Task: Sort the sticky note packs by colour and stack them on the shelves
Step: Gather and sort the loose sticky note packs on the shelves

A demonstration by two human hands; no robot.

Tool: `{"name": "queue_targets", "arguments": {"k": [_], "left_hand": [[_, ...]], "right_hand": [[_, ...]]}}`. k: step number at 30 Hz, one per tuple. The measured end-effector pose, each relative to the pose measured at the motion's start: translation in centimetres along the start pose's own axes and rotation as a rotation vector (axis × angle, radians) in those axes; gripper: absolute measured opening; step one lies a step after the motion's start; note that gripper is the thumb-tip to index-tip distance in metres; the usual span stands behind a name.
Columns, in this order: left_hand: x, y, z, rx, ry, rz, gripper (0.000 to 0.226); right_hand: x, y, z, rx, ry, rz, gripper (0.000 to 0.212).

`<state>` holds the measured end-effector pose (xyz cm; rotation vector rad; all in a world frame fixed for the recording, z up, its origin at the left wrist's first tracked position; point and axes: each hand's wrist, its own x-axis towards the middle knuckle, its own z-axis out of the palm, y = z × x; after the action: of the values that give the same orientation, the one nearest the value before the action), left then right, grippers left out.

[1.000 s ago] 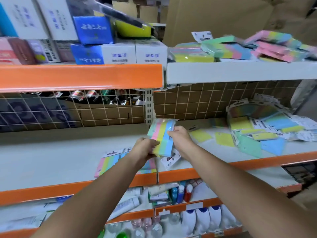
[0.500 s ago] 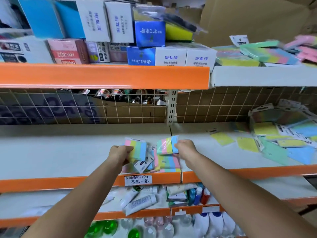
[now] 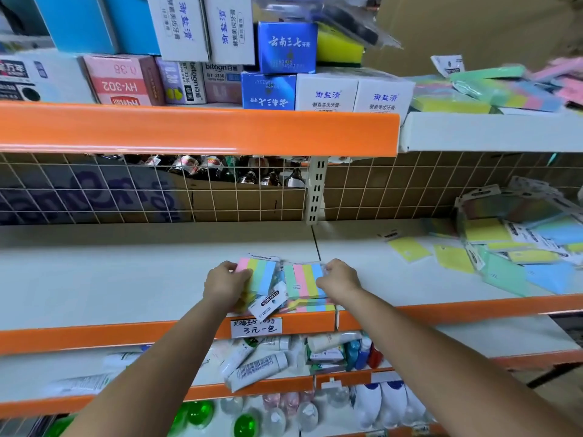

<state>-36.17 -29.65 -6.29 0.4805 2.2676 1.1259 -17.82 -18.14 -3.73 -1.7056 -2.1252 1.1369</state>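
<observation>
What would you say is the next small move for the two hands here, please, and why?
Probably lower both packs and let go. The left hand and right hand each grip a striped multicolour pack just above similar striped packs lying at the middle shelf front.

left hand (image 3: 224, 284): its fingertips are hidden behind the striped pack (image 3: 257, 274) it holds.
packs under the hands (image 3: 310, 307): mostly covered, so their count cannot be told.
price tag (image 3: 256, 327): upper line of the handwriting smeared, unreadable.
heap of packs at right (image 3: 517, 247): cut off by the frame's right edge and blurred.
bottles behind the wire grid (image 3: 220, 170): tops hidden by the orange shelf lip (image 3: 195, 130).
</observation>
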Motion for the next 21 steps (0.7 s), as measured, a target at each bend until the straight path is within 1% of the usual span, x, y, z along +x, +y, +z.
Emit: {"name": "queue_targets", "arguments": {"k": [3, 5, 6, 8, 10, 12, 14, 16, 18, 21], "left_hand": [[1.5, -1.0, 0.3, 0.17, 0.005, 0.014, 0.053], [3.1, -2.0, 0.5, 0.215, 0.002, -0.01, 0.054], [2.5, -1.6, 0.2, 0.22, -0.004, -0.015, 0.054], [1.6, -0.9, -0.2, 0.201, -0.026, -0.019, 0.048], [1.2, -0.6, -0.3, 0.108, -0.057, -0.041, 0.042], [1.2, -0.7, -0.1, 0.056, -0.084, -0.056, 0.055], [1.4, -0.8, -0.1, 0.071, -0.084, -0.055, 0.073], [1.5, -0.9, 0.0, 0.108, -0.056, -0.051, 0.083], [1.1, -0.6, -0.1, 0.14, -0.034, -0.046, 0.078], [0.6, -0.2, -0.1, 0.178, 0.003, -0.034, 0.062]], "right_hand": [[0.1, 0.1, 0.0, -0.08, -0.025, -0.029, 0.046], [0.2, 0.2, -0.1, -0.141, -0.045, -0.073, 0.058], [0.1, 0.1, -0.2, -0.19, -0.049, -0.1, 0.059], [0.1, 0.0, -0.3, -0.292, -0.053, -0.151, 0.054], [0.1, -0.2, -0.3, -0.325, -0.054, -0.183, 0.051], [0.2, -0.3, -0.3, -0.318, -0.022, -0.202, 0.048], [0.3, -0.4, 0.0, -0.31, 0.01, -0.224, 0.045], [0.3, -0.3, 0.2, -0.318, -0.008, -0.232, 0.044], [0.4, 0.0, 0.4, -0.323, -0.018, -0.22, 0.044], [0.6, 0.4, 0.5, -0.316, 0.015, -0.213, 0.043]]}}
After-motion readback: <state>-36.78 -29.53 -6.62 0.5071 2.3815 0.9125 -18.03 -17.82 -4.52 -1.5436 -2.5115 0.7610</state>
